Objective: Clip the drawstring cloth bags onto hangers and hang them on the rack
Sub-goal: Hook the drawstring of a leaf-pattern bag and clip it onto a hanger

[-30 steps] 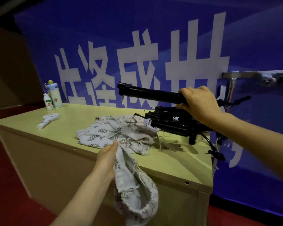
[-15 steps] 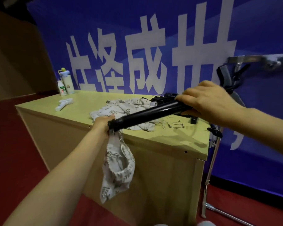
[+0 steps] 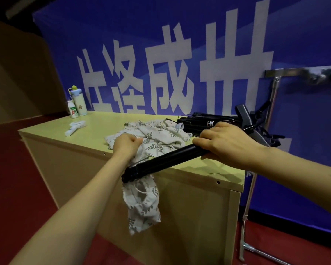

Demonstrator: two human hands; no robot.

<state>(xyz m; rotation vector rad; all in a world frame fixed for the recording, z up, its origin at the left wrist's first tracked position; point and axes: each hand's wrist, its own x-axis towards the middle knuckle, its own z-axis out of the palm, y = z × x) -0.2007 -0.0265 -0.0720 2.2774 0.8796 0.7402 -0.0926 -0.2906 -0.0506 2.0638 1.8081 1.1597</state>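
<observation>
My right hand [image 3: 225, 142] grips a black clip hanger [image 3: 161, 162] near its middle, with the bar slanting down to the left. My left hand [image 3: 127, 143] is closed on the top of a leaf-print drawstring cloth bag [image 3: 141, 203], which dangles in front of the table's front edge, right under the hanger's left end. Whether a clip bites the cloth is hidden. More leaf-print bags [image 3: 157, 136] lie heaped on the table. A stack of black hangers [image 3: 204, 122] lies behind them. The metal rack [image 3: 287, 72] stands at the right.
The light wooden table [image 3: 96, 131] carries a tall bottle [image 3: 79, 101], a small drink bottle [image 3: 72, 109] and a white hand-held fan [image 3: 75, 127] at its far left. The rack's upright and foot [image 3: 246, 222] stand just right of the table. A blue banner hangs behind.
My right hand brought the hanger from up over the table down to the bag's top. My left hand lifted the bag and shifted along its top edge. The view moved closer.
</observation>
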